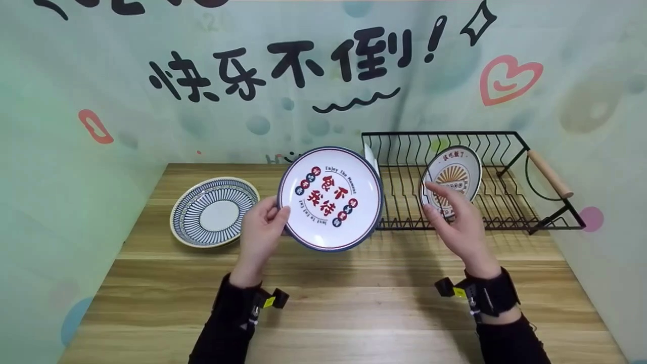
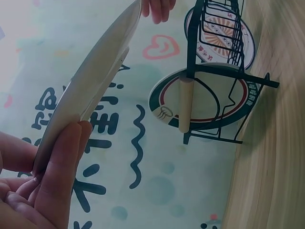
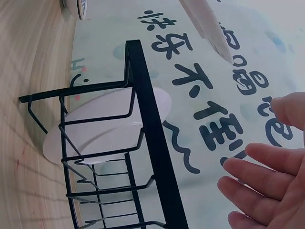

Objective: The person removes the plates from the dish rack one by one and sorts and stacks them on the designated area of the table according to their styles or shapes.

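My left hand point(image 1: 260, 227) grips a round white plate point(image 1: 331, 199) by its left edge, thumb on the face and fingers behind. Red characters fill the plate's middle, and a dark blue line rings its rim. My right hand point(image 1: 462, 222), fingers apart and holding nothing, hovers before the black wire dish rack point(image 1: 440, 133). Beyond those fingers a sunburst-patterned plate point(image 1: 470, 172) stands upright in the rack. Another upright plate point(image 2: 157, 102), with a green rim and red ring, is at the rack's left end; the held plate hides most of it in the head view.
A blue-and-white striped dish point(image 1: 217, 215) lies on the wooden table point(image 1: 343, 313), left of my left hand. The rack has a wooden handle point(image 1: 551, 174) at its right end. Behind the table hangs a printed backdrop point(image 1: 303, 121).
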